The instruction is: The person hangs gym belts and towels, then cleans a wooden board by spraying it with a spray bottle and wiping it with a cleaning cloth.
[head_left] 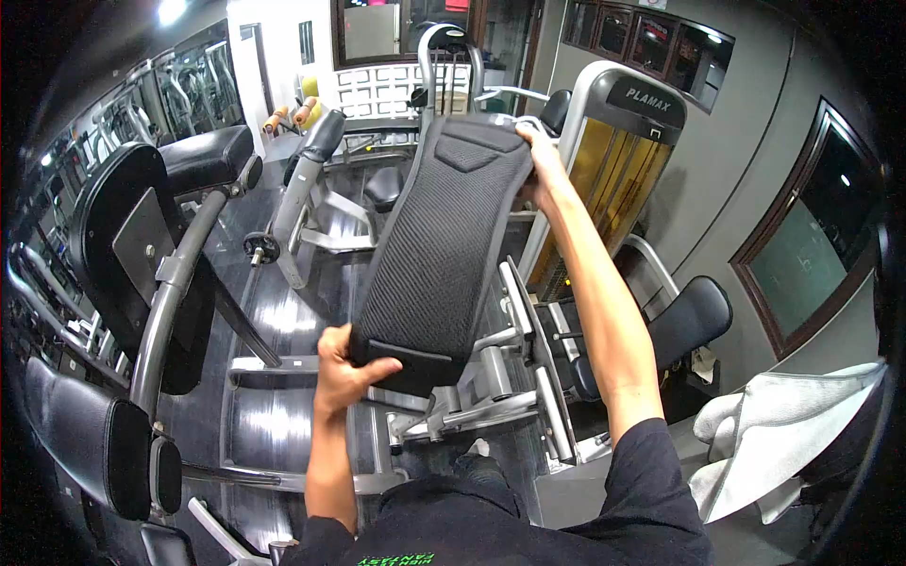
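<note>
Blk belt | tilted, held @ 2 ends | L fingers gripping lwr, R fingers gripping upr

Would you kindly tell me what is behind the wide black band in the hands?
Beyond the black band, dark floor shows at its left and grey machine frame at its lower right; whatever lies directly behind it is covered.

The black belt-like pad has a finely ribbed face, a smooth lower end and a pointed overlay near the upper end. It is held aloft, extended and tilted, left hand at the lower-left corner, right hand at the upper-right edge. It appears slightly bowed, though the wide-angle view makes this uncertain.
</note>
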Motion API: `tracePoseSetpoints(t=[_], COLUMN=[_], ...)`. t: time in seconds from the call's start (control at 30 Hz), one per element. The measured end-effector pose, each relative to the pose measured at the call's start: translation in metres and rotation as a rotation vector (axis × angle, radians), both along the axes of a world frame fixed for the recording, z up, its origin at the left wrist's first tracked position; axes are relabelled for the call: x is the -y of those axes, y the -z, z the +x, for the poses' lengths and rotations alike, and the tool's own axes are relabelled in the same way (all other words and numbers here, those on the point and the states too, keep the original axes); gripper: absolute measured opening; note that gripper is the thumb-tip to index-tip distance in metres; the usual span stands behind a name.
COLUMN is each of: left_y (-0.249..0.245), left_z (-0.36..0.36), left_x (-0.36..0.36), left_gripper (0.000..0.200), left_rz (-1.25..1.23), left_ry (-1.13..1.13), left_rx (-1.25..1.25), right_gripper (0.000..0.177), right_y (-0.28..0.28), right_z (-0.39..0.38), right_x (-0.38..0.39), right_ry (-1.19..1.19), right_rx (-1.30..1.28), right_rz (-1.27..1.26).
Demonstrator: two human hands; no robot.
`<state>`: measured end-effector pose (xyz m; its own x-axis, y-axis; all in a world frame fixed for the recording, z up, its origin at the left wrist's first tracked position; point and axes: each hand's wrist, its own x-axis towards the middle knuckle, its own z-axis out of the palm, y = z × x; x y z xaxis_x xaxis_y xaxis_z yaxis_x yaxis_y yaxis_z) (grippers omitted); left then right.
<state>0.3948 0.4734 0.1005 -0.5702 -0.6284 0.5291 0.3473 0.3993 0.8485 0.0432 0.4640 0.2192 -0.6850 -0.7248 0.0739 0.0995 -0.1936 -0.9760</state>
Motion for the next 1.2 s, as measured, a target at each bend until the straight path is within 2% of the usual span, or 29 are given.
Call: tracePoseSetpoints(t=[0.03, 0.1, 0.17, 0.3, 0.33, 0.4, 0.47, 0.57, 0.63, 0.67, 0.8, 0.87, 0.9, 0.97, 1.0, 1.07, 1.1, 1.13, 1.17, 1.2], left_y=[-0.008, -0.016, -0.032, -0.034, -0.028, -0.021, -0.011, 0.015, 0.027, 0.034, 0.036, 0.034, 0.032, 0.031, 0.038, 0.033, 0.03, 0.032, 0.034, 0.034], left_z=[-0.002, -0.005, -0.01, 0.0, 0.008, 0.023, 0.034, 0.036, 0.027, 0.022, -0.003, -0.014, -0.019, -0.027, -0.031, -0.043, -0.05, -0.06, -0.069, -0.079], left_x=[0.004, 0.021, 0.027, 0.051, 0.059, 0.066, 0.068, 0.072, 0.07, 0.072, 0.062, 0.059, 0.058, 0.059, 0.066, 0.064, 0.063, 0.065, 0.064, 0.06], left_gripper=[0.032, 0.034, 0.038, 0.054, 0.063, 0.061, 0.059, 0.054, 0.055, 0.055, 0.053, 0.054, 0.054, 0.051, 0.048, 0.047, 0.045, 0.051, 0.051, 0.063], left_rz=[-0.01, -0.186, -0.011, -0.009, -0.021, 0.045, 0.099, -0.017, 0.063, -0.022, 0.012, -0.065, -0.067, -0.025, 0.052, 0.028, 0.006, 0.116, 0.113, 0.038], left_ry=[-0.042, -0.164, -0.077, -0.095, -0.095, -0.018, 0.016, -0.068, -0.064, -0.08, -0.063, -0.047, -0.041, 0.065, 0.121, 0.152, 0.17, 0.245, 0.251, 0.278], left_rx=[-0.021, -0.069, -0.168, -0.231, -0.191, -0.097, 0.014, 0.145, 0.159, 0.183, 0.157, 0.138, 0.138, 0.213, 0.239, 0.279, 0.318, 0.302, 0.302, 0.307], right_gripper=[0.027, 0.025, 0.024, 0.02, 0.018, 0.013, 0.015, 0.017, 0.019, 0.019, 0.024, 0.026, 0.026, 0.025, 0.025, 0.05, 0.05, 0.05, 0.05, 0.049], right_y=[0.005, 0.035, 0.051, 0.041, 0.036, 0.02, -0.002, -0.032, -0.05, -0.056, -0.083, -0.099, -0.105, -0.117, -0.126, -0.142, -0.14, -0.137, -0.136, -0.136], right_z=[0.0, -0.011, -0.008, 0.006, 0.006, 0.008, 0.017, 0.035, 0.047, 0.052, 0.073, 0.088, 0.095, 0.105, 0.108, 0.109, 0.11, 0.115, 0.119, 0.122], right_x=[-0.007, 0.007, 0.007, -0.011, -0.014, -0.023, -0.036, -0.052, -0.062, -0.065, -0.074, -0.086, -0.092, -0.101, -0.108, -0.119, -0.116, -0.107, -0.102, -0.104], right_ry=[-0.105, -0.203, -0.24, -0.321, -0.332, -0.388, -0.382, -0.366, -0.369, -0.365, -0.253, -0.213, -0.206, -0.188, -0.179, -0.578, -0.57, -0.574, -0.577, -0.626], right_rx=[0.035, 0.162, 0.323, 0.425, 0.428, 0.46, 0.329, 0.156, 0.014, 0.011, -0.338, -0.552, -0.554, -0.815, -0.817, -0.898, -0.902, -0.94, -0.976, -0.923], right_rz=[0.004, -0.113, -0.15, -0.184, -0.201, -0.275, -0.255, -0.275, -0.296, -0.297, -0.359, -0.408, -0.407, -0.461, -0.458, -0.441, -0.437, -0.593, -0.751, -0.755])
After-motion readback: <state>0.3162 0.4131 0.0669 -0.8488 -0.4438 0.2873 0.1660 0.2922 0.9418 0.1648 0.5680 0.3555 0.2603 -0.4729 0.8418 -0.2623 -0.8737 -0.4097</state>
